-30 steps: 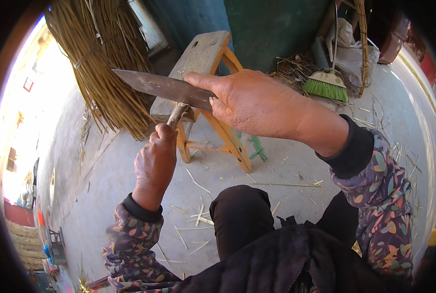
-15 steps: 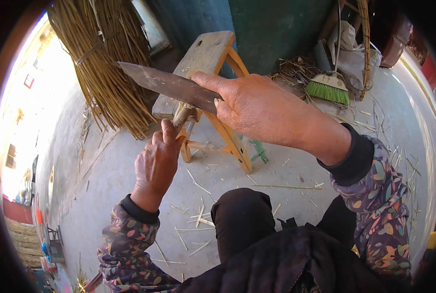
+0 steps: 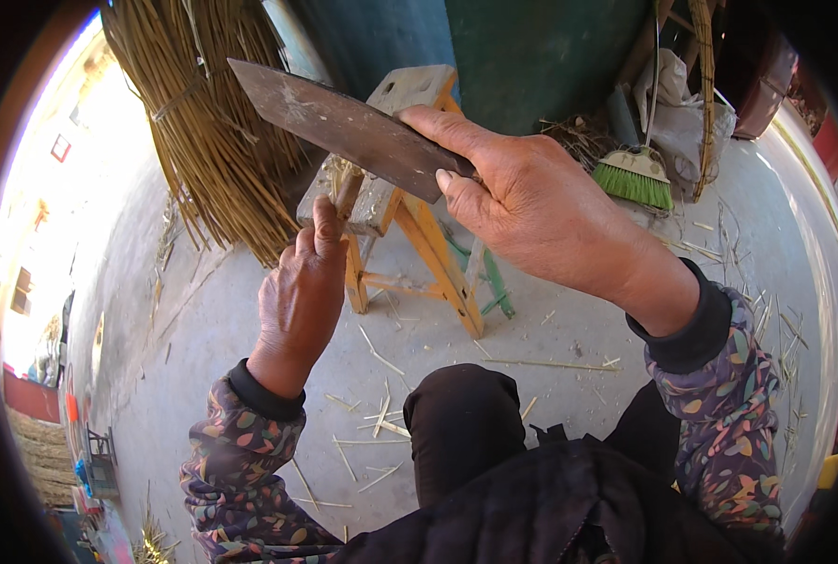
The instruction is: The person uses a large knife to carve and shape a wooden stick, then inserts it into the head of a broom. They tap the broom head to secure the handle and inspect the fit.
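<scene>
Right hand (image 3: 541, 211) clamped on a broad rusty blade (image 3: 344, 127), fingers wrapped over its near end, tip pointing far left. Left hand (image 3: 299, 296) pinching a short stick (image 3: 346, 193) upright beneath the blade edge. Wooden stool (image 3: 410, 197) just beyond, reed bundle (image 3: 212, 122) far left, green broom (image 3: 633, 177) far right. Concrete floor (image 3: 569, 329) strewn with straw bits, open at right.
</scene>
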Demonstrator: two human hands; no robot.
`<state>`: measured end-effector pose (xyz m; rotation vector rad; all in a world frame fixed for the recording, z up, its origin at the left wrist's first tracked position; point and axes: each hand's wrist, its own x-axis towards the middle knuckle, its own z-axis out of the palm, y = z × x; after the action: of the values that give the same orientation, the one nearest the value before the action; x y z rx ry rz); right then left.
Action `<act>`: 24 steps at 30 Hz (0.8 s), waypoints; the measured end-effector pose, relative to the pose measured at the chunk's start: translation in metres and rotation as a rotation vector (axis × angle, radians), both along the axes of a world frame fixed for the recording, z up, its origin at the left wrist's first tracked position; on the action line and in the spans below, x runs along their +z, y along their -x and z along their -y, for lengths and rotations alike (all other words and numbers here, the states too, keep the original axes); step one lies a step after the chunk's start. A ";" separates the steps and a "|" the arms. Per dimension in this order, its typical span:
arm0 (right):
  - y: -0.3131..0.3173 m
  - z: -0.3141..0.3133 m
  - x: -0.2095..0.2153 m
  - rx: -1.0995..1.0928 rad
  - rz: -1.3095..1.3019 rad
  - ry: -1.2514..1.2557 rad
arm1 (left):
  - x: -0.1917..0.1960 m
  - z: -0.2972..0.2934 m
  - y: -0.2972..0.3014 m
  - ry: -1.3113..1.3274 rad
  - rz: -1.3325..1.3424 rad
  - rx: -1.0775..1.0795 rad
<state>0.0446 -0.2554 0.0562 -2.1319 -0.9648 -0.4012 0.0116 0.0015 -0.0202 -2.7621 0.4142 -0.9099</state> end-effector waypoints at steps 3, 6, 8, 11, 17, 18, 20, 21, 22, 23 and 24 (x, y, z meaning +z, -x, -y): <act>-0.001 -0.006 -0.001 0.003 0.037 0.003 | -0.002 0.009 0.002 -0.191 -0.064 0.105; 0.005 -0.006 -0.003 -0.010 0.053 0.049 | -0.004 0.014 0.008 -0.264 -0.035 0.169; 0.007 -0.004 -0.002 -0.007 0.052 0.059 | -0.004 0.020 0.007 -0.277 -0.034 0.196; 0.007 -0.004 -0.006 -0.013 0.125 0.054 | -0.003 0.025 0.007 -0.323 -0.054 0.235; 0.007 -0.002 -0.009 -0.019 0.158 0.135 | 0.005 0.015 0.010 -0.257 -0.141 0.130; 0.007 -0.002 -0.009 -0.024 0.143 0.159 | 0.008 0.012 0.011 -0.189 -0.213 0.112; 0.009 0.000 -0.011 -0.036 0.097 0.197 | 0.015 0.008 0.013 -0.067 -0.347 0.112; 0.009 0.003 -0.011 -0.047 0.076 0.217 | 0.020 0.009 0.014 -0.013 -0.407 0.126; 0.010 0.004 -0.012 -0.046 0.081 0.204 | 0.024 0.009 0.013 0.042 -0.467 0.139; 0.009 0.004 -0.015 -0.046 0.086 0.192 | 0.026 0.008 0.009 0.119 -0.527 0.156; 0.009 0.004 -0.018 -0.044 0.091 0.174 | 0.028 0.005 0.009 0.149 -0.536 0.116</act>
<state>0.0356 -0.2593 0.0383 -2.3122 -1.0386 -0.4532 0.0026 -0.0031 0.0079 -3.1070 0.2661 -0.1647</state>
